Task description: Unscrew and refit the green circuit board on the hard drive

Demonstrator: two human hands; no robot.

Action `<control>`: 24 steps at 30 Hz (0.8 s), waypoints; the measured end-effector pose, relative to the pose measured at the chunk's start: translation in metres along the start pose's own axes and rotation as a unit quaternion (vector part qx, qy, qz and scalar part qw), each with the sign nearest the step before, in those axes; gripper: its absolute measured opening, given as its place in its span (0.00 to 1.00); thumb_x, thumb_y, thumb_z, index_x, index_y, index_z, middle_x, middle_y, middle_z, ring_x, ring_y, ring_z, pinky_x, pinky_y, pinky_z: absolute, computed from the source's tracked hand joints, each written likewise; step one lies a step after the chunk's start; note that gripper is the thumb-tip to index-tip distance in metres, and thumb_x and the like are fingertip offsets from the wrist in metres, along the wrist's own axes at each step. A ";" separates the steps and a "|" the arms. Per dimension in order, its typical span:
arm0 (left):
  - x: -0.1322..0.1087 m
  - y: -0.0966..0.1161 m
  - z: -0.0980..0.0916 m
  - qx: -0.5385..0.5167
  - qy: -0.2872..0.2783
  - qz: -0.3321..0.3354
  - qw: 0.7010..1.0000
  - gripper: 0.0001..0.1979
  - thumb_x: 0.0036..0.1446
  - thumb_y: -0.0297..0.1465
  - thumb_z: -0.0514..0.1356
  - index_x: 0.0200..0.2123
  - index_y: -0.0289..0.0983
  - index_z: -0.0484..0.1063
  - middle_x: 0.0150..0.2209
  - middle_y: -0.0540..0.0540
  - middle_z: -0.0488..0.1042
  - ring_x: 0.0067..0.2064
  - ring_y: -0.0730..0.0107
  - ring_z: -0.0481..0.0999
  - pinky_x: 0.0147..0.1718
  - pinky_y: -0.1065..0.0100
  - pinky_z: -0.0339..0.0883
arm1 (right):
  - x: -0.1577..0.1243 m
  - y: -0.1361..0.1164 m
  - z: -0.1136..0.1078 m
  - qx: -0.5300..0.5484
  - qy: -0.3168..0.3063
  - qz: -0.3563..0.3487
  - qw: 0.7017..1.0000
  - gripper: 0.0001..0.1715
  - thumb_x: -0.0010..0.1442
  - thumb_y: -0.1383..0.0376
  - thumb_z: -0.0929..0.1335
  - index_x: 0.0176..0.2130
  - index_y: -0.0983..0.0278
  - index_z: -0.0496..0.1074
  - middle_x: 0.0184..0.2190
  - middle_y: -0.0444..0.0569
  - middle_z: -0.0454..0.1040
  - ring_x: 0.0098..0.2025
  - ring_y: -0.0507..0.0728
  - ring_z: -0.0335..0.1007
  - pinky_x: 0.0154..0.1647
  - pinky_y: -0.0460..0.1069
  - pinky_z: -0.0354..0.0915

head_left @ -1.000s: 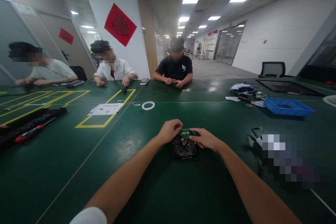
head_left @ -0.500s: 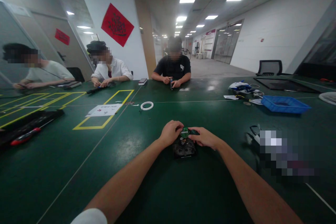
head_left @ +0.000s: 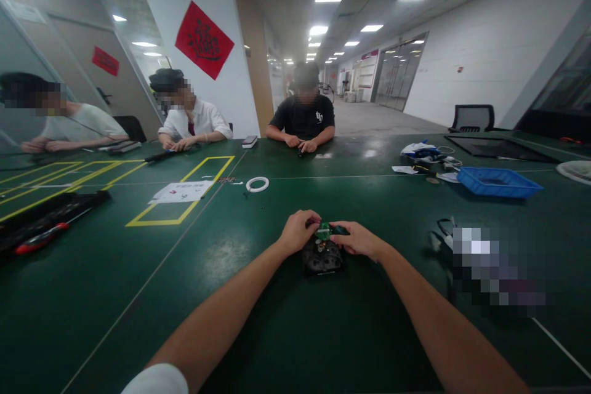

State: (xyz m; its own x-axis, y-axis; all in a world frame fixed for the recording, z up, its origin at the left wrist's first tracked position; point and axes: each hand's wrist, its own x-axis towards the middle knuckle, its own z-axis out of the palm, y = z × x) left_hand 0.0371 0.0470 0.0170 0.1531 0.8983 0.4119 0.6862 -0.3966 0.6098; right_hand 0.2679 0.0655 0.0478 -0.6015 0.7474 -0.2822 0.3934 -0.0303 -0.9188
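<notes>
On table (head_left: 221,314), left hand (head_left: 298,232), right hand (head_left: 361,239) pinching board (head_left: 324,233)

— Anything legible on your feed?

— Hardly. The red diamond paper (head_left: 204,40) on the pillar carries a black brush character, but I can't make it out. The smaller red sign (head_left: 105,61) on the left wall is a blur.

— The white sheet (head_left: 181,191) on the worktop (head_left: 277,332)?

— A line of dark print and two red marks, too small to read. The black T-shirt (head_left: 305,123) opposite me has a white chest logo, unreadable. I can read no lettering on the green circuit board (head_left: 324,232) either.
</notes>
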 end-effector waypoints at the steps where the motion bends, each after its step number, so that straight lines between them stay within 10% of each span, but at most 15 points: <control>1: 0.000 -0.001 0.000 -0.002 0.003 0.002 1.000 0.07 0.58 0.27 0.64 0.41 0.42 0.78 0.38 0.51 0.80 0.42 0.67 0.77 0.45 0.65 0.69 | 0.000 0.000 0.000 0.000 0.000 0.003 1.000 0.36 0.61 0.59 0.73 0.64 0.62 0.64 0.26 0.41 0.69 0.20 0.45 0.56 0.18 0.41 0.48; 10: -0.002 -0.009 0.001 0.013 0.063 0.011 0.998 0.08 0.61 0.26 0.61 0.41 0.41 0.78 0.40 0.50 0.80 0.43 0.66 0.76 0.45 0.64 0.68 | -0.002 -0.002 0.000 -0.011 0.009 0.014 1.000 0.36 0.61 0.59 0.73 0.65 0.62 0.63 0.27 0.42 0.70 0.21 0.44 0.57 0.19 0.41 0.49; 24: -0.003 -0.004 0.000 0.045 0.011 0.040 0.998 0.06 0.60 0.30 0.62 0.38 0.41 0.79 0.40 0.46 0.78 0.47 0.61 0.73 0.50 0.59 0.66 | 0.001 0.004 -0.002 -0.003 0.003 0.002 1.000 0.35 0.62 0.62 0.72 0.65 0.61 0.63 0.28 0.42 0.71 0.21 0.45 0.59 0.18 0.41 0.50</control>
State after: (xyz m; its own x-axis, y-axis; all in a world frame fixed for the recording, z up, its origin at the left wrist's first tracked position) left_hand 0.0340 0.0460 0.0129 0.1941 0.8600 0.4719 0.7332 -0.4468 0.5126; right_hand 0.2702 0.0679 0.0443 -0.5951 0.7516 -0.2847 0.3999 -0.0304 -0.9160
